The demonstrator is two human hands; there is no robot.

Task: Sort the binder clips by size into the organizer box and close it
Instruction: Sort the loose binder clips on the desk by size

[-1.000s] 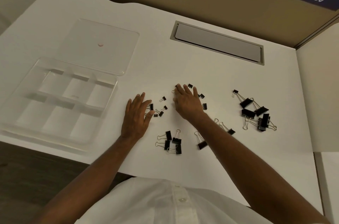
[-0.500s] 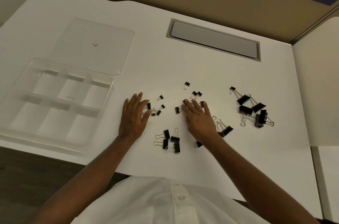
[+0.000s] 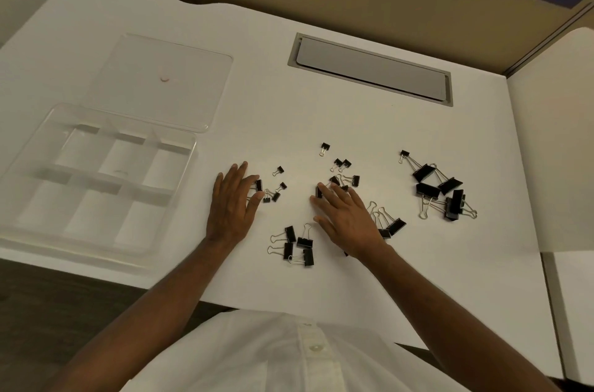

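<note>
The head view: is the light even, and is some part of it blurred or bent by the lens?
In the head view the light is dim and warm, with soft shadows; the desk edges bow from the wide-angle lens; the clear organizer box and its lid show faint glare and low contrast; both hands and the binder clips look fairly sharp.

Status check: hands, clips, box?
Left hand and right hand flat on desk among binder clips. Organizer box open, no clips inside. Nothing blocking.
</note>
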